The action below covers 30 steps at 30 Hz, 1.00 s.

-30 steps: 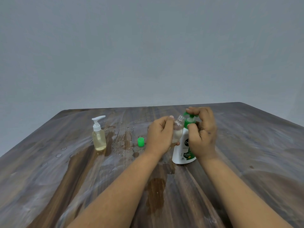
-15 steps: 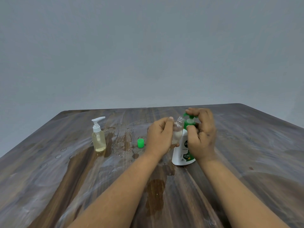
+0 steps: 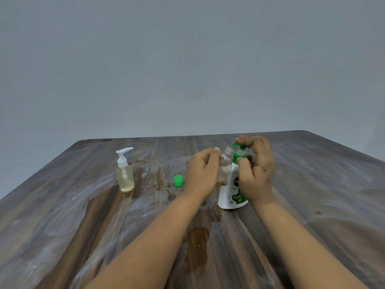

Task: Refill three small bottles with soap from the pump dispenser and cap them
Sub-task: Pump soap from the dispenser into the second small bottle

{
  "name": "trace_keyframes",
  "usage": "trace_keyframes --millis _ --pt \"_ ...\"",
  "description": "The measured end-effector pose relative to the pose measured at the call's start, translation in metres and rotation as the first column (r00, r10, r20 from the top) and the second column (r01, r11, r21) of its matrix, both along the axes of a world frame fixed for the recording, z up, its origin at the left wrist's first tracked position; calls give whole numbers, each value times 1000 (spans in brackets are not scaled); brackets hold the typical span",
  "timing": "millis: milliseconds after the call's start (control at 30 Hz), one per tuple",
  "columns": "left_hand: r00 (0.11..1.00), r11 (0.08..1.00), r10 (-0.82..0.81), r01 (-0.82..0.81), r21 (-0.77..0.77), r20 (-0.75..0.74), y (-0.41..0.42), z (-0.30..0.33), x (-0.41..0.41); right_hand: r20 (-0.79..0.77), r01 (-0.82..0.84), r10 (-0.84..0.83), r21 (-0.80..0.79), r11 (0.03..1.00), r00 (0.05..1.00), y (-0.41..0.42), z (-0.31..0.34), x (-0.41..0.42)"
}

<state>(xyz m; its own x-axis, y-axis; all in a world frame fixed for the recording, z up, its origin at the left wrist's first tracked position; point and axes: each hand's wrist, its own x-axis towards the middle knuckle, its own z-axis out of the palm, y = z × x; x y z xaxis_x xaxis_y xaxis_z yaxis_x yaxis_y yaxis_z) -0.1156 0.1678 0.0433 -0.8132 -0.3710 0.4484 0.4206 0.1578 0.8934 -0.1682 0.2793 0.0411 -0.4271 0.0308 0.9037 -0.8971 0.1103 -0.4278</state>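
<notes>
A white soap dispenser with a green pump head stands on the wooden table. My right hand curls over the pump head, with its thumb against the green collar. My left hand grips a small clear bottle, uncapped and tilted with its mouth under the pump spout. A whitish fill shows in the bottle's lower part. A loose green cap lies on the table just left of my left hand.
A small clear pump bottle of yellowish liquid with a white pump stands at the left. Wet patches and droplets cover the table's middle. A plain grey wall rises behind the table's far edge.
The green pump head has risen a little under my right hand. The small bottle and my left hand stay in place.
</notes>
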Motion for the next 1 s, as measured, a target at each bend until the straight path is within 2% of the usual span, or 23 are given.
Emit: trace_keyframes --millis 333,567,833,1000 --pt "1000 1000 1 -1 16 10 0 0 -1 20 21 -20 -2 1000 1000 -1 1 -3" --pt "999 999 30 -29 -28 15 0 2 1 -11 -1 1 -19 1000 1000 -2 1 -3" --pt "1000 1000 -2 2 8 7 0 1 0 -4 26 -26 -11 1000 1000 -2 1 -4" --pt "1000 1000 -8 7 16 12 1 1 1 -6 -29 29 -32 999 1000 -2 0 -2"
